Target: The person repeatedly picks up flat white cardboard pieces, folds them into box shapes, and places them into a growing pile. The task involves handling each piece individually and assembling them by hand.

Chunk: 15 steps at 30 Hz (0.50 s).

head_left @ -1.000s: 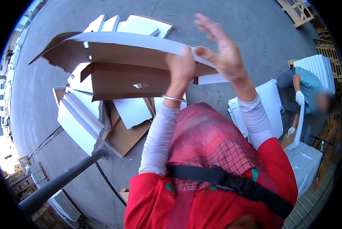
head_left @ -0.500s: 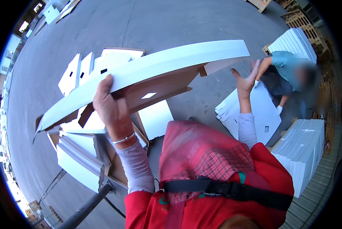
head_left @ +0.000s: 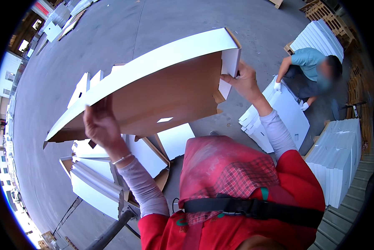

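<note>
A large shallow cardboard box (head_left: 174, 91), white outside and brown inside, is held up tilted in front of me, its open side toward me. A small diamond-shaped hole shows in its bottom panel. My right hand (head_left: 246, 83) is closed on the folded end wall at the right, thumb on the inner side. Farther left, my left hand (head_left: 101, 127) bears on the long wall from the inside, somewhat blurred, its fingers partly in shadow.
White folded boxes (head_left: 97, 185) lie below at the left beside a dark metal bar (head_left: 112, 229). At right, a co-worker (head_left: 310, 66) in white gloves bends over flat white sheets (head_left: 285, 112). Bundled white cardboard (head_left: 335, 160) and wooden pallets (head_left: 326, 16) stand beyond.
My right hand, open and apart from the box before, now grips its end wall, which has folded in. My left hand has shifted from the top edge to the inner side.
</note>
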{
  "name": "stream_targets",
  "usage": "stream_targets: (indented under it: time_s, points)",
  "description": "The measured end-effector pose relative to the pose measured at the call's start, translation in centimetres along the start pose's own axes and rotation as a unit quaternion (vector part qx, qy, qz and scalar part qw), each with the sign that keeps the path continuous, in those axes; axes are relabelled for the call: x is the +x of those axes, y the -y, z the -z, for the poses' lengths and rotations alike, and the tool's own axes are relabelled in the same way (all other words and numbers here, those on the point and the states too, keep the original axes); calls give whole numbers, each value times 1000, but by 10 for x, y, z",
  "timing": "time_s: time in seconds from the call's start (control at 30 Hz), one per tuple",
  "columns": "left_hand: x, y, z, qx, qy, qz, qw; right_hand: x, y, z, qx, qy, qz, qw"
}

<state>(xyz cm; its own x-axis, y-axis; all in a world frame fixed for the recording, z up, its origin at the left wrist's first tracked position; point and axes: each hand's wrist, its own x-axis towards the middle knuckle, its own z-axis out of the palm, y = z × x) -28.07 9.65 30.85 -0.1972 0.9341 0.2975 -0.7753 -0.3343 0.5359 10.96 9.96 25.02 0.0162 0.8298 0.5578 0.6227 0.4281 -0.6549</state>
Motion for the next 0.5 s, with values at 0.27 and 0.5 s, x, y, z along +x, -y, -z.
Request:
stream_targets:
  time_s: [0.27, 0.5]
  points:
    - [-66, 109, -22, 549, 85, -47, 830, 5, 42, -26, 89, 231, -24, 969]
    - [-65, 118, -59, 330, 18, 196, 923, 7, 41, -19, 13, 375, -1, 927]
